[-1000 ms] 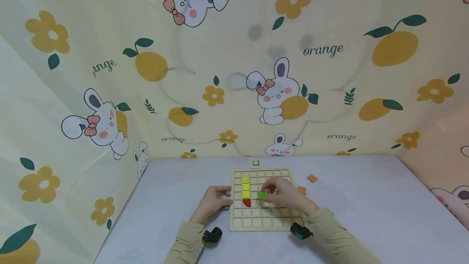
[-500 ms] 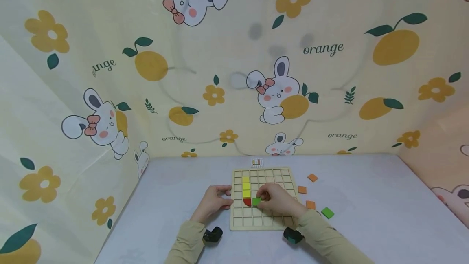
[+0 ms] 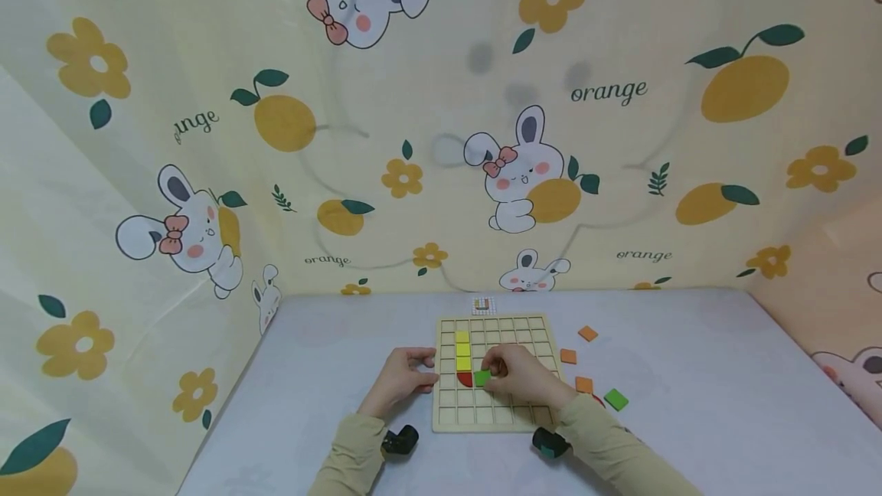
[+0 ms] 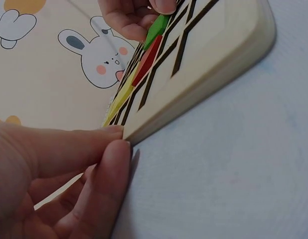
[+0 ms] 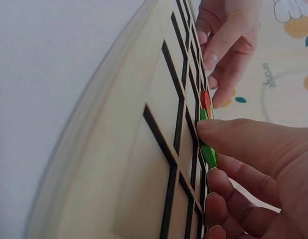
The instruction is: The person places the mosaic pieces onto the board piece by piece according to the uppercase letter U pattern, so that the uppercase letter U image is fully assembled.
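Observation:
My right hand (image 3: 520, 373) pinches a green square tile (image 3: 481, 379) between thumb and fingers, low over the gridded wooden board (image 3: 492, 421). Directly left of that tile lies a red quarter-round tile (image 3: 465, 380), with a column of yellow tiles (image 3: 463, 350) above it. In the right wrist view, the thumb lies on the face of the green tile (image 5: 208, 147) and the red tile (image 5: 205, 99) is right beside it. My left hand (image 3: 400, 381) touches the board's left edge; in the left wrist view its thumb and forefinger tips (image 4: 121, 137) meet the wooden rim.
Right of the board lie several orange tiles (image 3: 568, 357) and a green tile (image 3: 616, 399). Another red piece (image 3: 598, 400) peeks out beside the right sleeve. A small pattern card (image 3: 484, 305) sits behind the board. A printed curtain (image 3: 413, 98) surrounds the white table (image 3: 689, 389).
My right hand has carried the green tile left and toward me, beside the red tile, then stayed nearly still. Tiles right of the board came into view. My left hand keeps its place.

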`<control>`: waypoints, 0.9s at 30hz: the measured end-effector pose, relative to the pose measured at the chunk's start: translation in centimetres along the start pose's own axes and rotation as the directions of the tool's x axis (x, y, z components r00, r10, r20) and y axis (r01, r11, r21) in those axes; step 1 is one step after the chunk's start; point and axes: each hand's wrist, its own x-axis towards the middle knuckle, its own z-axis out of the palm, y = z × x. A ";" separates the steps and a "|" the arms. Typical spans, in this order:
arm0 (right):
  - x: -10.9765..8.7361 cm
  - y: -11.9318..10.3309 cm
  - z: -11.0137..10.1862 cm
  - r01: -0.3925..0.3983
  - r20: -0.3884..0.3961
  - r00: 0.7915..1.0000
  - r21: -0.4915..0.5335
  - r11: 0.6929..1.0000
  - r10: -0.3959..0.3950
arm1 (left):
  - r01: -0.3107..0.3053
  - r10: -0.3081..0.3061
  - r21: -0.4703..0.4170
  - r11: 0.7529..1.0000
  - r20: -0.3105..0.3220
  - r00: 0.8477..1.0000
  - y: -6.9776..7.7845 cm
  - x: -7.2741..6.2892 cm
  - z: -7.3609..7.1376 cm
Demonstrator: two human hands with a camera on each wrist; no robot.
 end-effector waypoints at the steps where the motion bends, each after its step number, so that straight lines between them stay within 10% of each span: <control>1: 0.0 0.0 0.0 -0.002 0.001 1.000 0.003 1.000 0.002 | -0.001 0.001 0.001 1.000 0.001 1.000 0.0 0.0 0.0; 27: -0.7 0.0 -1.0 -0.014 0.024 1.000 0.041 0.999 0.013 | -0.002 0.002 0.003 1.000 -0.001 1.000 0.0 -0.1 0.1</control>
